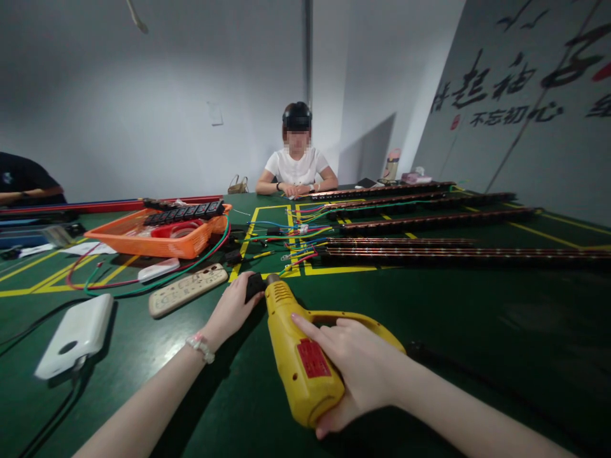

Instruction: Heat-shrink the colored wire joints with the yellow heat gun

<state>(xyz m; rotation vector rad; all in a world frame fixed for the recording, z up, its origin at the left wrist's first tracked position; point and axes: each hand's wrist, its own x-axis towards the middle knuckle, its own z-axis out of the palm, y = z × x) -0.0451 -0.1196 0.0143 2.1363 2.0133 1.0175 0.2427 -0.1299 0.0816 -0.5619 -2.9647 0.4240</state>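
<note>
My right hand (358, 359) is wrapped round a yellow heat gun (282, 334), with the index finger stretched along its body. The gun has a red label, and its nozzle points away from me toward the wire ends. My left hand (232, 302) rests low over the green table, its fingers closed on a small black block (254, 286) right beside the nozzle. What kind of thing the block is, I cannot make out. Just beyond both hands lie coloured wires (298, 254) that run from long dark LED-like strips (443, 254).
An orange basket (186, 247) holding parts stands at the left, in front of a beige power strip (188, 291). Nearer lies a white power bank (79, 334) with a cable. Across the green table (429, 305) sits a person (296, 165); another person's arm (28, 194) shows far left.
</note>
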